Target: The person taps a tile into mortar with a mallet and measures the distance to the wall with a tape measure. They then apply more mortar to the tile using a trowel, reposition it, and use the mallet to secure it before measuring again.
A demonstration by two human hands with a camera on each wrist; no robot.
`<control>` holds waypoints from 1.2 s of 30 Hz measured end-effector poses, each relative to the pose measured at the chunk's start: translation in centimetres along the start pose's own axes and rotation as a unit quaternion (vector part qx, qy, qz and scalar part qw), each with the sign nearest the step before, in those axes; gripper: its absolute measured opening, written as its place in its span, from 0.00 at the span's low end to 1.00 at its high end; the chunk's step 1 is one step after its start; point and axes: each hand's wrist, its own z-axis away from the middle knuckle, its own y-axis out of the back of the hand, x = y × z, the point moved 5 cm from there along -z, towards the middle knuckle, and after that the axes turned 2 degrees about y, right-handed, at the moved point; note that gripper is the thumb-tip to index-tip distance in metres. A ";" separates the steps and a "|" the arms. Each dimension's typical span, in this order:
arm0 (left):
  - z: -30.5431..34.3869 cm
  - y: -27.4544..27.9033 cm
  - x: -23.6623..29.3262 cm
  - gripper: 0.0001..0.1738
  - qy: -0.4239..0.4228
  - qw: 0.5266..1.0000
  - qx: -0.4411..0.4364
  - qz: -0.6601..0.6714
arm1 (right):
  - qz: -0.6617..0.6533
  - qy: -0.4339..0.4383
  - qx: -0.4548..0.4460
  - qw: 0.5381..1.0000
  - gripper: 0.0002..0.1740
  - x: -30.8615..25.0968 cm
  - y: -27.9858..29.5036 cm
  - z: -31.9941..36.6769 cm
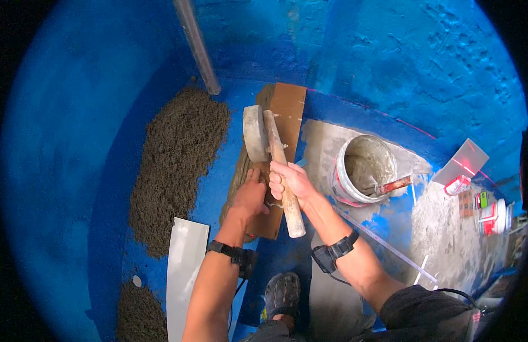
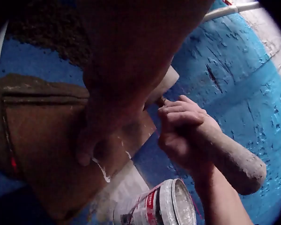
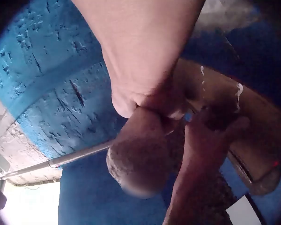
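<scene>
the right hand (image 1: 288, 181) curls round the mallet (image 1: 273, 142) handle, the left hand (image 1: 251, 195) lays flat fingers on the brown board (image 1: 289, 108), so a stray blow could strike them.

Head cam looks almost straight down from high up, wide fisheye, taking in the board (image 1: 288, 108), bucket (image 1: 338, 171) and blue floor (image 1: 75, 171). Left wrist cam sits super close, facing across the board at the handle (image 2: 234, 164). Right wrist cam's even tighter, right on the handle's butt end. All three share the handle and board.
</scene>
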 end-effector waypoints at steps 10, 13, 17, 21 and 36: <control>0.1 -0.2 -0.5 0.63 -0.007 1.000 0.013 0.023 | -0.031 0.012 -0.023 0.999 0.12 -0.6 -0.4 0.3; 0.1 -0.2 -0.4 0.62 0.000 1.000 0.010 0.014 | -0.012 0.012 -0.019 1.000 0.10 -0.5 -0.5 0.8; -0.2 0.0 -0.6 0.61 0.007 0.999 -0.014 0.028 | -0.028 -0.009 0.020 0.999 0.09 0.3 0.0 0.4; 0.0 -0.8 -1.0 0.58 -0.002 1.000 0.012 0.025 | -0.019 0.019 -0.003 1.000 0.10 -0.5 -0.7 0.9; 0.0 0.5 -0.5 0.54 0.000 0.999 0.016 -0.037 | -0.047 -0.014 -0.026 0.998 0.12 0.0 0.5 0.7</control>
